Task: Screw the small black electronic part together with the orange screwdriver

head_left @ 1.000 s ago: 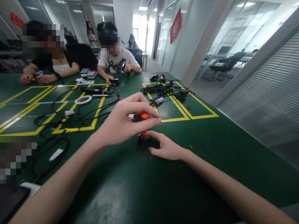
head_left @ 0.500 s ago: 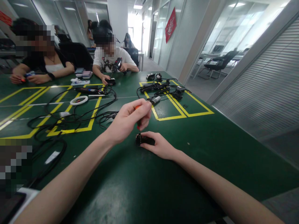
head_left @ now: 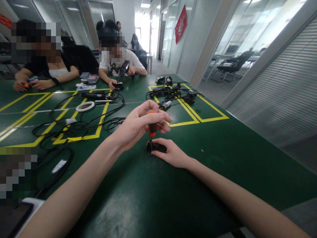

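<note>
In the head view, my left hand [head_left: 140, 122] is around a screwdriver [head_left: 152, 128] with an orange and black handle, its fingers looser and partly stretched out. The screwdriver stands upright, its thin shaft pointing down at the left end of a small black part [head_left: 159, 147]. Whether the tip sits in a screw is too small to tell. My right hand [head_left: 170, 153] grips this black part against the green table [head_left: 138, 198], thumb on the near side and fingers on the far side.
Black cables [head_left: 111, 124] and a white tape roll [head_left: 85, 106] lie to the left. Beyond my hands are more cables and adapters [head_left: 173, 92] among yellow tape lines. Two people sit across the table, one holding a power tool [head_left: 124, 68]. A white-edged device [head_left: 32, 203] lies near left.
The fingers of my left hand have loosened and spread around the screwdriver handle, showing more of it. My right hand still grips the black part. The view has shifted slightly.
</note>
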`<state>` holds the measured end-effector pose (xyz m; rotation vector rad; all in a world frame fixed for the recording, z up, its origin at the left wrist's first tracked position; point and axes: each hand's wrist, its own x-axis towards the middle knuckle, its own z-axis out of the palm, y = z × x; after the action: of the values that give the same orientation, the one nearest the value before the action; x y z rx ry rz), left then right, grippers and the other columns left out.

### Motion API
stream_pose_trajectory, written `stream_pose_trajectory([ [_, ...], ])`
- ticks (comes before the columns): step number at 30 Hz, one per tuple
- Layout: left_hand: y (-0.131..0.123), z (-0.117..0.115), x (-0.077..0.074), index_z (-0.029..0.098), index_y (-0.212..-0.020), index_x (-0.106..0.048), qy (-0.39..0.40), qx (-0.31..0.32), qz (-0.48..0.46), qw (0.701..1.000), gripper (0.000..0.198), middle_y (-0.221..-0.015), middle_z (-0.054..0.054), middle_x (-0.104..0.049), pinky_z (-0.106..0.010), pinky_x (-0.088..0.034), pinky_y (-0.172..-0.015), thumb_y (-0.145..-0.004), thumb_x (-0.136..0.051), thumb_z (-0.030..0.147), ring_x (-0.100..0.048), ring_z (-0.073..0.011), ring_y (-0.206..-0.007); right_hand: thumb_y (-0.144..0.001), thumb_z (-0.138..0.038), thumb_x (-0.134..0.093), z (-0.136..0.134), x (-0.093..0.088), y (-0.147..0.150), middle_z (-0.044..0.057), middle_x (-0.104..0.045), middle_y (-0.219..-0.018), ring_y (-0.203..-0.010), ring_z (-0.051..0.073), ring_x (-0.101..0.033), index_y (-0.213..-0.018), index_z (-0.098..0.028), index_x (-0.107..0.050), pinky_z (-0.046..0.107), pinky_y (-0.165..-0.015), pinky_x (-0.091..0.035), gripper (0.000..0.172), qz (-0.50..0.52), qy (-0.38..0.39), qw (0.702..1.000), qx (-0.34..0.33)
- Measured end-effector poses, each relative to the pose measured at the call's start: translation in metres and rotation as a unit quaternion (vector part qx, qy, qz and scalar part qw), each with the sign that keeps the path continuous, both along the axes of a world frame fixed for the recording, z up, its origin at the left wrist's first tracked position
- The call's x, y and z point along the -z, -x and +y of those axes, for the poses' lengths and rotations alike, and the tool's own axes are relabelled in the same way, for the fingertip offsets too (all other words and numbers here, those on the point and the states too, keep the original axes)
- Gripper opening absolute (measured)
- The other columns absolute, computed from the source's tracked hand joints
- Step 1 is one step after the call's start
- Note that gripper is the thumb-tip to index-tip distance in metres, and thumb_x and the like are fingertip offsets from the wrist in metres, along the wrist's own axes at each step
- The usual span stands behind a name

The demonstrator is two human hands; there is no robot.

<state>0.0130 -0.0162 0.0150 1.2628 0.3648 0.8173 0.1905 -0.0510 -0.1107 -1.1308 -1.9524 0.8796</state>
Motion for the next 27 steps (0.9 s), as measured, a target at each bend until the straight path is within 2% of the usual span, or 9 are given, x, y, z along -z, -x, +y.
stream_pose_trajectory([
  [2,-0.0018,-0.0022,-0.001,0.02,-0.086,-0.046,0.003,-0.005,0.005,1.0,0.027,-0.07,0.005,-0.065,-0.02,-0.037,-0.054,-0.086,-0.073,0.026,-0.052,-0.0068,-0.054,-0.089,-0.024,-0.073,-0.0001,0.0004,0.0,0.011,-0.079,-0.112,-0.102,0.026,-0.074,-0.12,-0.018,-0.073,0.043,-0.096,-0.058,0.032,-0.001,-0.003,1.0,0.003],
  [4,-0.0021,-0.0032,-0.0024,0.02,-0.089,-0.052,-0.005,-0.005,0.01,1.0,0.023,-0.064,0.006,-0.057,-0.021,-0.033,-0.051,-0.088,-0.071,0.033,-0.044,-0.0071,-0.052,-0.089,-0.025,-0.073,-0.0001,0.0006,-0.0001,0.012,-0.079,-0.113,-0.102,0.026,-0.074,-0.121,-0.017,-0.073,0.043,-0.095,-0.058,0.032,-0.003,-0.007,1.0,0.001],
  [7,0.0002,-0.0016,-0.0038,0.017,-0.092,-0.066,-0.018,0.012,0.016,1.0,0.031,-0.067,0.001,-0.054,-0.026,-0.04,-0.057,-0.091,-0.061,0.047,-0.046,-0.011,-0.058,-0.09,-0.025,-0.073,-0.0001,0.0003,-0.0005,0.011,-0.079,-0.112,-0.102,0.025,-0.074,-0.12,-0.017,-0.073,0.043,-0.095,-0.058,0.031,-0.008,-0.013,1.0,-0.002],
  [9,0.0019,0.0007,-0.0037,0.015,-0.087,-0.069,-0.014,0.015,0.02,1.0,0.034,-0.069,-0.001,-0.054,-0.028,-0.044,-0.06,-0.093,-0.056,0.045,-0.049,-0.0124,-0.061,-0.09,-0.025,-0.073,-0.0002,-0.0002,-0.0011,0.011,-0.079,-0.113,-0.102,0.025,-0.074,-0.12,-0.017,-0.072,0.042,-0.095,-0.058,0.031,-0.008,-0.016,1.0,-0.006],
  [13,0.0022,0.0042,-0.0018,0.016,-0.085,-0.065,0.0,0.008,0.02,1.0,0.022,-0.078,-0.001,-0.061,-0.026,-0.05,-0.07,-0.089,-0.067,0.038,-0.059,-0.0123,-0.072,-0.093,-0.024,-0.069,0.0002,-0.0009,-0.0028,0.012,-0.078,-0.115,-0.104,0.024,-0.074,-0.122,-0.016,-0.072,0.041,-0.097,-0.058,0.031,-0.004,-0.012,1.0,-0.02],
  [16,0.0007,0.0042,-0.0005,0.018,-0.086,-0.055,0.005,0.004,0.01,1.0,0.026,-0.086,0.0,-0.068,-0.026,-0.053,-0.075,-0.084,-0.075,0.034,-0.067,-0.0131,-0.079,-0.093,-0.024,-0.069,0.0008,-0.0005,-0.0036,0.013,-0.078,-0.115,-0.103,0.024,-0.074,-0.121,-0.014,-0.072,0.042,-0.098,-0.058,0.03,-0.004,-0.009,1.0,-0.022],
  [19,0.0002,0.0033,-0.0002,0.02,-0.085,-0.047,0.007,0.01,0.003,1.0,0.029,-0.079,0.003,-0.066,-0.022,-0.046,-0.063,-0.085,-0.075,0.029,-0.061,-0.0093,-0.064,-0.093,-0.024,-0.069,0.0012,0.0001,-0.0037,0.014,-0.078,-0.116,-0.105,0.025,-0.073,-0.123,-0.013,-0.071,0.043,-0.098,-0.058,0.032,-0.003,-0.004,1.0,-0.021],
  [22,0.0009,0.0024,-0.0015,0.02,-0.088,-0.054,0.002,0.012,0.008,1.0,0.022,-0.068,0.005,-0.057,-0.023,-0.038,-0.055,-0.087,-0.071,0.033,-0.047,-0.0076,-0.054,-0.093,-0.024,-0.07,0.0014,-0.0004,-0.0035,0.012,-0.078,-0.116,-0.105,0.024,-0.073,-0.123,-0.015,-0.071,0.042,-0.098,-0.058,0.032,-0.004,-0.005,1.0,-0.019],
  [27,0.0027,0.0034,-0.0043,0.016,-0.08,-0.067,-0.016,0.014,0.015,1.0,0.03,-0.067,-0.001,-0.052,-0.028,-0.042,-0.059,-0.092,-0.056,0.041,-0.048,-0.0123,-0.06,-0.093,-0.023,-0.068,0.0023,-0.0022,-0.0036,0.013,-0.078,-0.119,-0.105,0.024,-0.073,-0.124,-0.013,-0.071,0.04,-0.098,-0.058,0.033,0.0,-0.014,0.999,-0.032],
])
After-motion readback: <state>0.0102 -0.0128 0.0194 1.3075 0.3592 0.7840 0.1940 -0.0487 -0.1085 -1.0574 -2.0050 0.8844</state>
